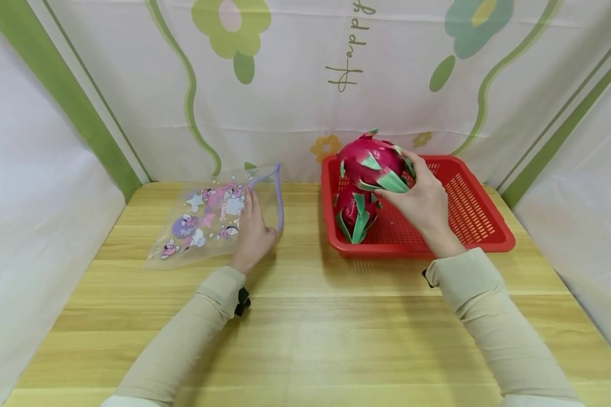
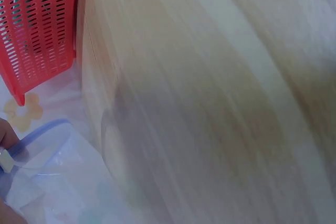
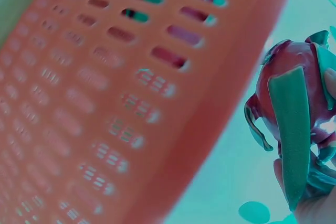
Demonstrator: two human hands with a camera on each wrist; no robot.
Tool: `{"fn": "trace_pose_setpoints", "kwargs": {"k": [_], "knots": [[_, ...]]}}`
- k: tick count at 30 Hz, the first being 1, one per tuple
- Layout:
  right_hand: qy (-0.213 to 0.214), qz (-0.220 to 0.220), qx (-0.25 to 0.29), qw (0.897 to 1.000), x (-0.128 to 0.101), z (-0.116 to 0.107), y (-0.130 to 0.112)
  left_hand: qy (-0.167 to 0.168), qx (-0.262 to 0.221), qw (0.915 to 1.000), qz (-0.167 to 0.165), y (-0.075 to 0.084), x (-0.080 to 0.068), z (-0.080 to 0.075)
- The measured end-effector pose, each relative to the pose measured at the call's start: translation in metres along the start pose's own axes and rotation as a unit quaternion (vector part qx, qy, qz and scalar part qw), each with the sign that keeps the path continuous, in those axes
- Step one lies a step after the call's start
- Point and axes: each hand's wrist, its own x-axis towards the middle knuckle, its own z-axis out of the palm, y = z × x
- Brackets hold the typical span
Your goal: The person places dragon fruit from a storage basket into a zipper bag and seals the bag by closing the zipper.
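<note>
My right hand point(image 1: 421, 198) grips a dragon fruit point(image 1: 369, 160), pink with green scales, above the left part of a red plastic basket point(image 1: 501, 240). Thumb and fingers lie on either side of the fruit's right end. A second dragon fruit point(image 1: 353, 212) sits inside the basket, partly hidden under the held one. On the left, my left hand point(image 1: 254, 237) holds a clear zip bag point(image 1: 211, 212) near its purple-edged mouth, which gapes to the right. Cartoon prints cover the bag. In the left wrist view, fingertips point(image 2: 7, 134) and a small white piece show at the bag's rim.
A wooden table point(image 1: 305, 339) lies under everything. A white patterned cloth point(image 1: 295, 102) hangs behind it, close to the basket's back edge. White side curtains point(image 1: 46, 169) stand at left and right.
</note>
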Motion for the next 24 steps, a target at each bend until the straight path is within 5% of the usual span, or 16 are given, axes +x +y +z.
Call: {"fn": "trace_pose_setpoints", "kwargs": {"k": [7, 24], "knots": [[-0.011, -0.010, 0.012, 1.000, 0.001, 0.004, -0.010, 0.008, 0.034, 0.9992, 0.017, 0.005, 0.002, -0.006], [-0.054, -0.070, 0.010, 0.996, -0.001, 0.021, -0.031, 0.008, -0.016, 0.9989, 0.044, 0.010, 0.003, -0.014]]}}
